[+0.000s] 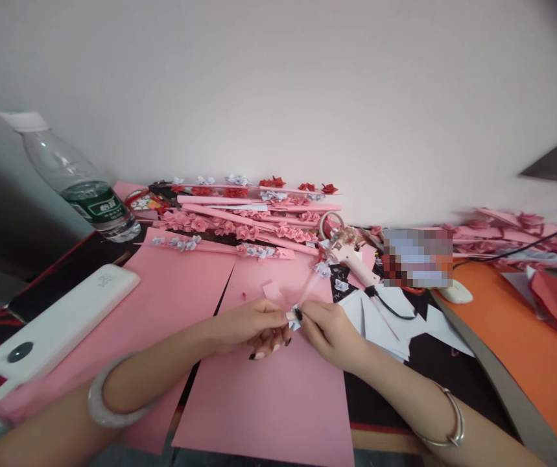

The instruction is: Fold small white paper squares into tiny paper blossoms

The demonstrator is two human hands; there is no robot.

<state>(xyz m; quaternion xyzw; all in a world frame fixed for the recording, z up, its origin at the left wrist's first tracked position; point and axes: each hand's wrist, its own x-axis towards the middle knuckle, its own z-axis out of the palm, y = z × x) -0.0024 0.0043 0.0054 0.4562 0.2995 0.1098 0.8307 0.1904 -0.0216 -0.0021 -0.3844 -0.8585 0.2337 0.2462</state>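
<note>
Over a pink paper sheet (268,402), a small white folded-paper flower (294,324) is pinched between my two hands. The thumb and forefinger of my left hand (253,324) press on its left side, while the other fingers curl below. From the right, my right hand (329,331) grips the same flower, its fingertips partly covering it. Just behind the fingers lies a narrow pink paper strip (308,285); whether it joins the flower I cannot tell. A pale pink glue gun (356,263) rests beyond my right hand, near a loose white flower (341,285).
Rows of pink paper stems with flowers (244,230) lie along the wall. A water bottle (96,201) and a white power bank (64,318) stand and lie at left. White paper pieces (380,324), a roll of tape (331,224) and orange sheets (526,344) are at right.
</note>
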